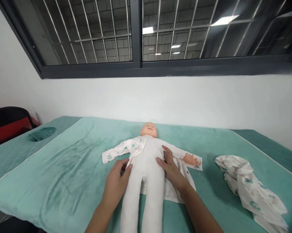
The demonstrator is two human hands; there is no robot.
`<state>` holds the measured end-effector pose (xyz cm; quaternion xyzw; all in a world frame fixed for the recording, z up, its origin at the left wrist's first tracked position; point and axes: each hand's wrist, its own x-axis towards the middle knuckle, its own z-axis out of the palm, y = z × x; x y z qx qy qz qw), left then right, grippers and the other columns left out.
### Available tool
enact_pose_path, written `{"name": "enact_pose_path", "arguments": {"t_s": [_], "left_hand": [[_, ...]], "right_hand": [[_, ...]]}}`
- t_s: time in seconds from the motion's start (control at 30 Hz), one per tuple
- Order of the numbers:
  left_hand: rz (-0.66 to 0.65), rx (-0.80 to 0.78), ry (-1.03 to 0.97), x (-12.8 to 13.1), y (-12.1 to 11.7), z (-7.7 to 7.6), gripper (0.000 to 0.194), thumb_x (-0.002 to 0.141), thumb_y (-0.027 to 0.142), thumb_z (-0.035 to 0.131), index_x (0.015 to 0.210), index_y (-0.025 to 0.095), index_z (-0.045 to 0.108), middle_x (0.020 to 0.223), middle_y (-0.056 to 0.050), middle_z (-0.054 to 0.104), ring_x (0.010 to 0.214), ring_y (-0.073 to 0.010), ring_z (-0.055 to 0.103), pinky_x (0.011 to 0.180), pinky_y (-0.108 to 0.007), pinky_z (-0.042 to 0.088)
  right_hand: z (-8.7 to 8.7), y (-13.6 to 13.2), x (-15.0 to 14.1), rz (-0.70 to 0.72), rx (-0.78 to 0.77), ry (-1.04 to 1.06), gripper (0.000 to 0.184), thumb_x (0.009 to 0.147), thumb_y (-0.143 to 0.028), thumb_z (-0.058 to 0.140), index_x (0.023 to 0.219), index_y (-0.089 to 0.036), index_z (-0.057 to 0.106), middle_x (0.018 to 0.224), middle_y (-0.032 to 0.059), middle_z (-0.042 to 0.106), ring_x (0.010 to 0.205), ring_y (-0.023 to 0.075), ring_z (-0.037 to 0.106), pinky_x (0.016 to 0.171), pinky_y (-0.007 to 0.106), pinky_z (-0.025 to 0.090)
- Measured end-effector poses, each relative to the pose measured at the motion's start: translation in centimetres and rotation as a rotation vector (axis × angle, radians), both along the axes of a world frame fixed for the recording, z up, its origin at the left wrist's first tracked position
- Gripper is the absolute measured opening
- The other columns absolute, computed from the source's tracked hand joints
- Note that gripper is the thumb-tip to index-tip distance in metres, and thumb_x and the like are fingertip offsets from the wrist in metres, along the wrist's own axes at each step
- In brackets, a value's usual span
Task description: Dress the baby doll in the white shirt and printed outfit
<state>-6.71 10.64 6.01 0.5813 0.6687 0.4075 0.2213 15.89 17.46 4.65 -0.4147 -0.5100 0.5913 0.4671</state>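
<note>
A baby doll (146, 155) with a white cloth body lies on its back, its head (149, 130) toward the wall. A white printed baby shirt (136, 145) is on it, with a sleeve (118, 151) along the arm at the left and another (195, 160) at the right. The shirt's front is spread apart, and some of its cloth lies under the doll. My left hand (116, 181) rests at the doll's left-side hip, fingers bent and thumb apart. Against the opposite side of the torso, my right hand (171, 168) lies with thumb and fingers spread.
A crumpled white printed garment (254, 191) lies at the right on the green bed cover (63, 168). The bed has a face hole (42, 134) at its left end. Beside it stands a black and red chair (10, 124). A white wall (160, 100) and barred window (136, 69) are behind.
</note>
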Motion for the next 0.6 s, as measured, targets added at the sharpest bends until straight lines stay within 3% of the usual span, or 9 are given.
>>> {"name": "enact_pose_path", "arguments": {"t_s": [0.17,0.3,0.4,0.5,0.6], "left_hand": [[0.025,0.060,0.055,-0.3,1.2,1.4,0.036,0.092,0.048,0.042,0.089,0.021,0.065,0.087,-0.004,0.068,0.080,-0.0216,0.060,0.074,-0.033,0.045],[-0.048,-0.054,-0.253,-0.8,1.4,3.8,0.043,0.087,0.057,0.048,0.077,0.018,0.063,0.072,-0.002,0.064,0.068,-0.0181,0.056,0.065,-0.028,0.044],[-0.115,-0.146,-0.452,-0.5,1.2,4.6,0.047,0.083,0.061,0.053,0.070,0.017,0.060,0.064,-0.001,0.059,0.059,-0.0147,0.050,0.057,-0.026,0.040],[0.052,-0.077,-0.401,0.3,0.4,4.6,0.042,0.083,0.057,0.056,0.068,0.018,0.058,0.063,0.001,0.055,0.059,-0.0133,0.047,0.055,-0.024,0.037],[0.218,0.080,-0.178,1.5,-0.7,4.7,0.028,0.086,0.048,0.054,0.081,0.021,0.062,0.076,0.001,0.062,0.070,-0.0161,0.054,0.064,-0.026,0.041]], "right_hand": [[0.0,0.0,0.1,0.023,0.009,0.048,0.074,0.083,-0.050,0.067,0.140,-0.033,0.024,0.138,0.0069,0.046,0.126,0.0219,0.049,0.109,0.040,0.038],[0.1,0.0,0.2,0.020,-0.008,0.108,0.072,0.082,-0.050,0.068,0.139,-0.033,0.028,0.140,0.0067,0.045,0.127,0.0227,0.048,0.108,0.040,0.039],[0.1,0.0,0.3,0.008,-0.023,0.127,0.069,0.082,-0.051,0.067,0.138,-0.034,0.030,0.138,0.0062,0.047,0.124,0.0233,0.051,0.105,0.041,0.042],[0.0,0.1,0.4,0.019,-0.010,0.086,0.071,0.081,-0.050,0.067,0.139,-0.033,0.029,0.134,0.0062,0.050,0.124,0.0231,0.052,0.106,0.041,0.041],[-0.4,0.3,0.5,0.012,-0.005,0.060,0.073,0.080,-0.050,0.069,0.140,-0.033,0.030,0.136,0.0058,0.048,0.128,0.0235,0.048,0.110,0.042,0.037]]}}
